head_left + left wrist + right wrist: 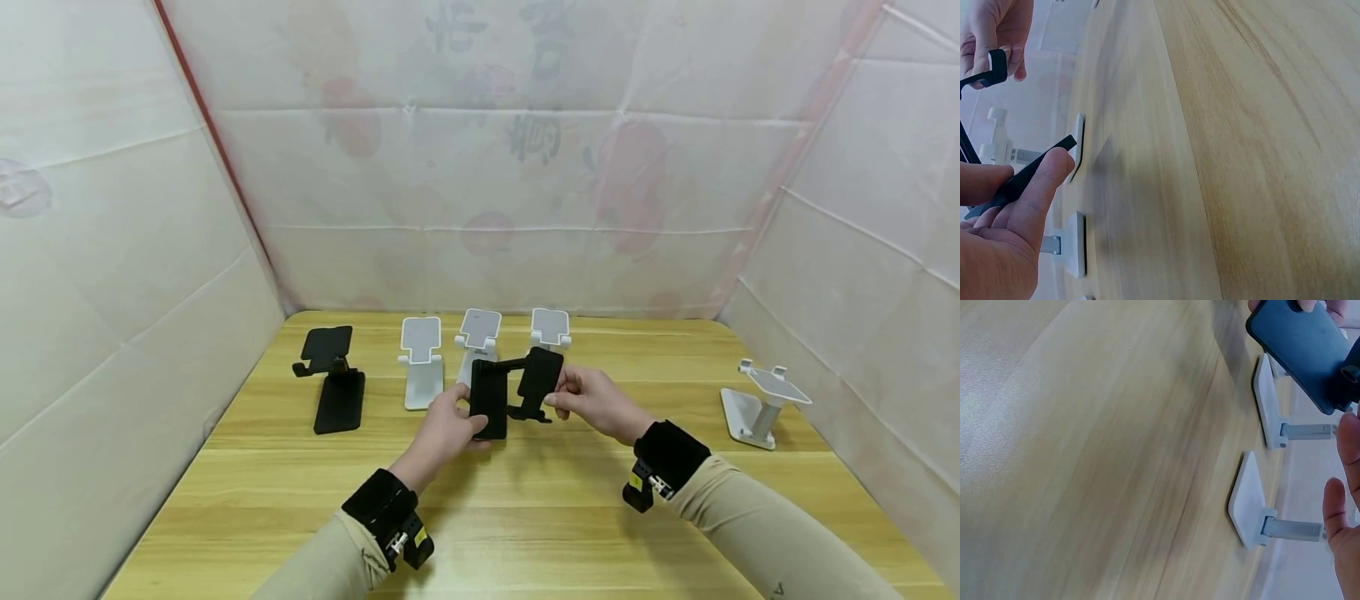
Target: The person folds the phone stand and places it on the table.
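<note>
Above the middle of the wooden table (525, 517) I hold a black folding phone stand (489, 398) in both hands. My left hand (457, 417) grips its flat base plate, thumb on the front. My right hand (573, 392) pinches the cradle plate (540, 373) at the end of the stand's arm. In the left wrist view the base edge (1022, 178) lies across my left fingers (1041, 194), and the right hand (997, 31) is at the top left. The right wrist view shows the dark base (1300, 350) and my right fingers (1344, 506) at the edge.
A second black stand (337, 387) sits at the left. Three white stands (422, 362) (478, 333) (550, 327) line up behind my hands, and another white stand (761, 404) is at the right. White sheet walls close in the table on three sides.
</note>
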The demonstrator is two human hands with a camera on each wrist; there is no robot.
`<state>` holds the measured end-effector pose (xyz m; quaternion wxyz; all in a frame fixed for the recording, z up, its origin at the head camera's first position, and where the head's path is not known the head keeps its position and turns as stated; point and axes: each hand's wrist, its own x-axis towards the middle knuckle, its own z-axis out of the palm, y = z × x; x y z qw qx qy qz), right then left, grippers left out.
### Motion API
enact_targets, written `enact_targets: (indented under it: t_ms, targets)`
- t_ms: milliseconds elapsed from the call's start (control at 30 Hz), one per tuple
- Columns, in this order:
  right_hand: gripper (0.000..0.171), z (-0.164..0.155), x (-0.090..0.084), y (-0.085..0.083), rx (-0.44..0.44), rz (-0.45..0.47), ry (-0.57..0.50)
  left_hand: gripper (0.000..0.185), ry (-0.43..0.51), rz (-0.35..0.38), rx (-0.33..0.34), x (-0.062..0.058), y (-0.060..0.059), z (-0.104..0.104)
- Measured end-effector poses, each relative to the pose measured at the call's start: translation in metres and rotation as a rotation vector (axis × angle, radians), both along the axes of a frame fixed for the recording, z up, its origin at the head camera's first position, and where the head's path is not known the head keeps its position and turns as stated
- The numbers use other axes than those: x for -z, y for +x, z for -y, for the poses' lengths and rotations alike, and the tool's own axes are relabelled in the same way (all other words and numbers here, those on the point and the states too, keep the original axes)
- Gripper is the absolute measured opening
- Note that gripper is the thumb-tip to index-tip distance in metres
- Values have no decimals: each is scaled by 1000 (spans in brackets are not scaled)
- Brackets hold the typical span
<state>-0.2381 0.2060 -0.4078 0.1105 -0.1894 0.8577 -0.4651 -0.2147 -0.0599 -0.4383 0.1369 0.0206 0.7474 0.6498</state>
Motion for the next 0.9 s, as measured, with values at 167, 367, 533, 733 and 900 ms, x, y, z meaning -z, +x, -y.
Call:
enact_targets:
  t_ms: [167, 367, 533, 733, 900]
  targets:
    - [17, 1, 2, 0, 16, -25, 6, 29, 7, -2, 7, 0, 0, 0]
    - [16, 2, 4, 1, 24, -34, -2, 28, 9, -1, 17, 1, 0, 0]
    - [17, 3, 6, 1, 42, -46, 1, 29, 2, 1, 21, 1, 1, 0]
    - [18, 4, 9, 0, 58, -52, -5, 26, 29, 0, 23, 1, 4, -1]
    - [18, 5, 10, -2, 84, -60, -1, 27, 17, -1, 28, -1, 3, -2]
